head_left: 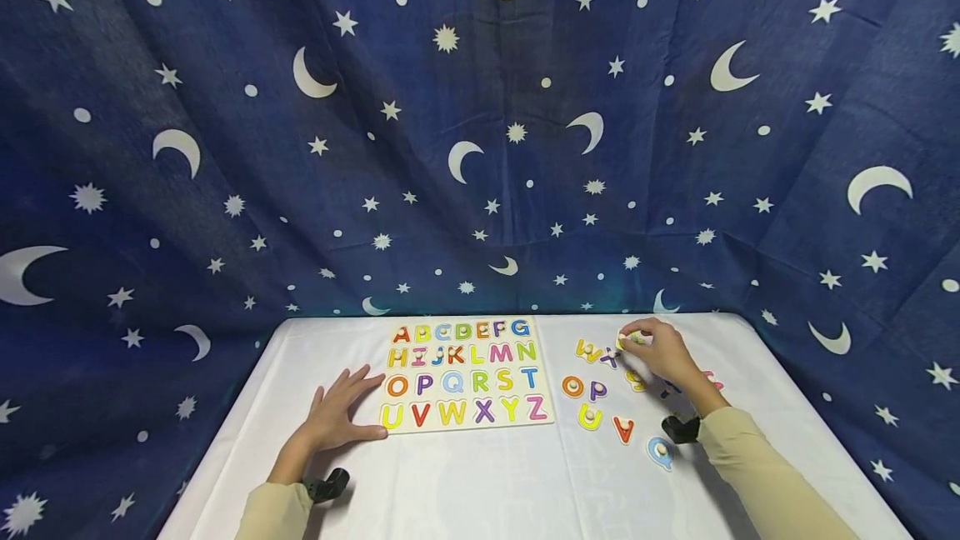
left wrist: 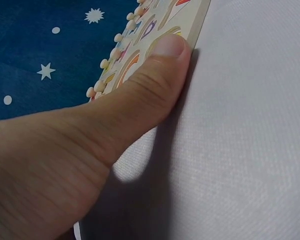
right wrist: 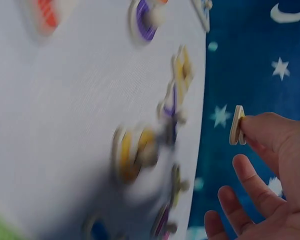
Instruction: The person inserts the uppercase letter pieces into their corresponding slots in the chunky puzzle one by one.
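My left hand (head_left: 337, 415) rests at the left side of a wooden alphabet puzzle board (head_left: 468, 430), fingers spread. In the left wrist view its thumb (left wrist: 155, 75) presses on the board's edge near the corner. My right hand (head_left: 663, 352) pinches a small wooden letter piece (right wrist: 236, 125) between thumb and forefinger, above the loose letters at the back right. The piece is seen nearly edge-on, so I cannot tell which letter it is. The other right fingers are spread loosely. Near that hand lie a yellow W (head_left: 587, 350) and a purple X (head_left: 610, 357).
Several more loose letters lie right of the board: an orange O (head_left: 573, 387), a purple P (head_left: 597, 391), a yellow U (head_left: 590, 417), a red V (head_left: 623, 429), a blue Q (head_left: 661, 452) and a yellow S (head_left: 635, 381). A starry blue cloth (head_left: 480, 215) hangs behind the white table.
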A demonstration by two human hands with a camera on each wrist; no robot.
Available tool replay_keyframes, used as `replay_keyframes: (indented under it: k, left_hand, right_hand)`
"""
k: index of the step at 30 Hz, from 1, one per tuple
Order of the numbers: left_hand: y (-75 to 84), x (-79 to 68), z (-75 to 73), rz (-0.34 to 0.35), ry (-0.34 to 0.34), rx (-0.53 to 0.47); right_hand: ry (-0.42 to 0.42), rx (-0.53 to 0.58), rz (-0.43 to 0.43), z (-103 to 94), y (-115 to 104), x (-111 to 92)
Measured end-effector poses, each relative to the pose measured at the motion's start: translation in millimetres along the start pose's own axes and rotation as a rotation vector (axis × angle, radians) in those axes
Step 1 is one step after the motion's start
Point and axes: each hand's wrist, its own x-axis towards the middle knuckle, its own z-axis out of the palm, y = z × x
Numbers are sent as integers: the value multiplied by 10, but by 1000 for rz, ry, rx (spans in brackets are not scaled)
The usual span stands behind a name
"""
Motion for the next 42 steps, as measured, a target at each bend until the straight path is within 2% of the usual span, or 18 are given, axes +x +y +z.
replay_keyframes:
  k: [5, 15, 24, 32, 42]
  left_hand:
    - [-15, 5, -5, -1, -4, -2]
    - [3, 2, -19, -10, -15, 1]
    - [2, -15, -18, 16, 12, -2]
    - [15, -21, -34, 0, -4, 7]
    - [23, -27, -43, -7, -8, 7]
  right_hand:
    - [-36, 38, 26, 152, -213, 96]
    - [-42, 127, -61, 523, -566, 243]
    - [-93, 120, -122, 874, -982, 340]
    - [-130, 143, -58, 1197, -1358, 407]
    - [-154, 149, -58, 1582, -1572, 479]
